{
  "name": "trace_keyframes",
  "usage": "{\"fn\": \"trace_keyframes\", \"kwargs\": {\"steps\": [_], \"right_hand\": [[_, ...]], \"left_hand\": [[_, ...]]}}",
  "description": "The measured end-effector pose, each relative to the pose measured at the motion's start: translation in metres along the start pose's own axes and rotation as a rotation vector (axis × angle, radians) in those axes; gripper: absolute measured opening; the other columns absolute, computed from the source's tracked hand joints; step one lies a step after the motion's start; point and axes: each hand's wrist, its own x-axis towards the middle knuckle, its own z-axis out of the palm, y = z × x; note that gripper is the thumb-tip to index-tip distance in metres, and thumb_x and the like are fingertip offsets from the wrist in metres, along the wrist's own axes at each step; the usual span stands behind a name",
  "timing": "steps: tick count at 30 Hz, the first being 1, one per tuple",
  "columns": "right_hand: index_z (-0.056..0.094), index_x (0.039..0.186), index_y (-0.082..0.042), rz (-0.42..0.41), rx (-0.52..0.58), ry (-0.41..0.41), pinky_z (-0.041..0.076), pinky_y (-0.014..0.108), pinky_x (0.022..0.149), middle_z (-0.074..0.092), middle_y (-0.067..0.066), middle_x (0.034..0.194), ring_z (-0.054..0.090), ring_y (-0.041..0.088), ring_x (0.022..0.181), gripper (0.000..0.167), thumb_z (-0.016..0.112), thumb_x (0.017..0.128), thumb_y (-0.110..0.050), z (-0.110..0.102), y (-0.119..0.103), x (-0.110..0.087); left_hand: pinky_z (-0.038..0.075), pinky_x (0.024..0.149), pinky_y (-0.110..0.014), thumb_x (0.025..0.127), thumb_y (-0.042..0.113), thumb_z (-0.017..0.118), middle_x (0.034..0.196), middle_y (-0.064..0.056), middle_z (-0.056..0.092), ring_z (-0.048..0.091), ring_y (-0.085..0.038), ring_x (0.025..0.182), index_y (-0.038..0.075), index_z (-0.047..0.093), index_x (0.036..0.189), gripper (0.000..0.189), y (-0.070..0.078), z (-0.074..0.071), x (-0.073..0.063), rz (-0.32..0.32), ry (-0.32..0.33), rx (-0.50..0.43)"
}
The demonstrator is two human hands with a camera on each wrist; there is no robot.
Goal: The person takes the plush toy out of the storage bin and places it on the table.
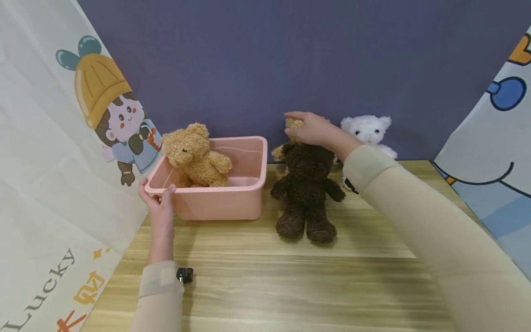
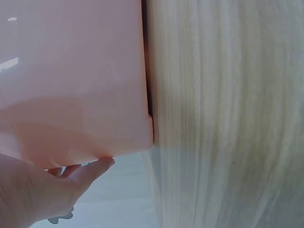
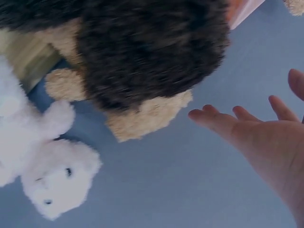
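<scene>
My left hand (image 1: 161, 210) holds the front left corner of a pink plastic bin (image 1: 220, 203), the thumb at its front rim; in the left wrist view, fingers lie against the bin's side wall (image 2: 71, 61). A tan teddy bear (image 1: 199, 166) sits inside, leaning on the left end. Over the heads of two bears reaches my right hand (image 1: 314, 129), fingers extended. The nearer one is a dark brown teddy bear (image 1: 307, 193); behind it is a second tan bear (image 3: 147, 116), mostly hidden. The right wrist view shows the fingers apart from both bears.
A white teddy bear (image 1: 367, 129) sits at the right, partly covered by my right forearm. Behind everything stands a dark blue wall panel (image 1: 265, 60). Printed white curtains (image 1: 37, 138) flank the wooden table (image 1: 290, 286).
</scene>
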Motion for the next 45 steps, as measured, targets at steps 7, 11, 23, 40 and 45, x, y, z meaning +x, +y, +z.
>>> {"fn": "trace_keyframes", "kwargs": {"steps": [7, 11, 23, 40, 45], "right_hand": [[0.022, 0.171, -0.034, -0.021, 0.015, -0.010, 0.031, 0.059, 0.129, 0.015, 0.003, 0.181, 0.023, 0.032, 0.165, 0.073, 0.057, 0.109, -0.047, 0.011, -0.035, 0.017], [0.020, 0.171, -0.034, -0.069, 0.010, -0.059, 0.024, 0.056, 0.132, 0.014, 0.000, 0.181, 0.015, 0.028, 0.168, 0.076, 0.058, 0.108, -0.050, 0.024, -0.054, 0.029], [0.013, 0.173, -0.031, -0.196, -0.058, -0.137, 0.019, 0.047, 0.135, 0.007, 0.002, 0.182, 0.009, 0.024, 0.168, 0.093, 0.062, 0.101, -0.063, 0.065, -0.104, 0.053], [0.011, 0.168, -0.050, -0.181, -0.141, -0.134, 0.020, 0.054, 0.134, -0.013, -0.012, 0.180, 0.002, 0.032, 0.168, 0.082, 0.061, 0.104, -0.056, 0.107, -0.167, 0.075], [0.012, 0.170, -0.045, -0.241, -0.336, -0.098, 0.009, 0.044, 0.137, -0.013, -0.012, 0.180, -0.004, 0.020, 0.169, 0.077, 0.056, 0.107, -0.054, 0.121, -0.181, 0.083]], "left_hand": [[0.037, 0.122, -0.040, 0.102, 0.018, 0.061, 0.164, -0.016, 0.039, 0.045, -0.026, 0.146, 0.035, 0.017, 0.162, 0.077, -0.001, 0.004, -0.001, 0.001, -0.008, -0.011], [0.038, 0.122, -0.038, 0.102, 0.019, 0.061, 0.164, -0.016, 0.039, 0.045, -0.025, 0.146, 0.039, 0.018, 0.160, 0.075, -0.001, 0.004, 0.000, -0.003, 0.003, -0.014], [0.040, 0.108, -0.034, 0.102, 0.022, 0.062, 0.159, -0.014, 0.041, 0.047, -0.019, 0.136, 0.041, 0.021, 0.158, 0.072, -0.003, 0.001, 0.001, -0.010, 0.037, -0.006], [0.033, 0.125, -0.039, 0.103, 0.022, 0.060, 0.170, -0.012, 0.032, 0.037, -0.024, 0.151, 0.040, 0.016, 0.161, 0.075, -0.003, -0.001, 0.002, -0.040, 0.026, -0.024], [0.032, 0.127, -0.038, 0.103, 0.022, 0.060, 0.172, -0.010, 0.030, 0.036, -0.024, 0.153, 0.038, 0.016, 0.162, 0.075, -0.004, 0.000, 0.004, -0.029, 0.021, -0.016]]}}
